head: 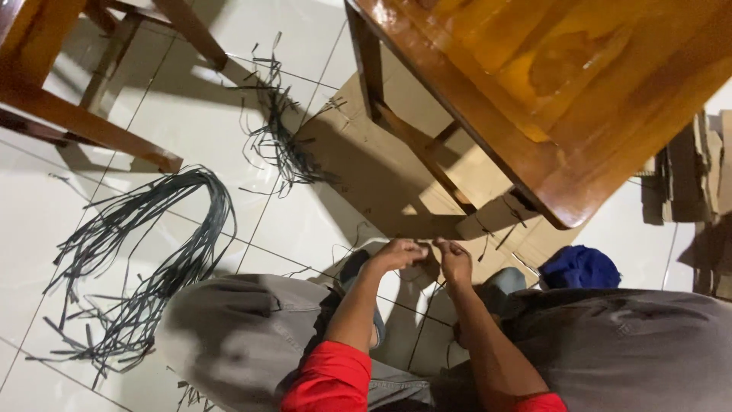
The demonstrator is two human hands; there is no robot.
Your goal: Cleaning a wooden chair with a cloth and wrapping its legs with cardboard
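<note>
- A thin dark strip (424, 299), narrow and flat like cut rubber or plastic, hangs down from between the person's two hands, low in the middle of the view, above the white tiled floor (46, 221) between the knees.
- At far left, a large bundle of long dark grey strips (164, 244) lies bent in an arch on the floor, its loose ends fanned out.
- Above it stand the legs of a brown wooden chair (84, 122).
- A smaller tangle of thin dark offcuts (280, 145) lies further up the floor, beside a flat sheet of brown cardboard (366, 168).
- The left hand (398, 254) has its fingers curled and pinched on the top of the strip.
- The right hand (455, 260), touching the left, is clenched the same way on the strip; the fingertips are too small to make out further.
- Both forearms come out of red sleeves (332, 381), over grey trousers (236, 336).
- A glossy brown wooden counter (579, 99) fills the upper right.
- A blue crumpled cloth (579, 268) lies under its corner.
- Stacked cardboard pieces (698, 175) sit at the far right.
</note>
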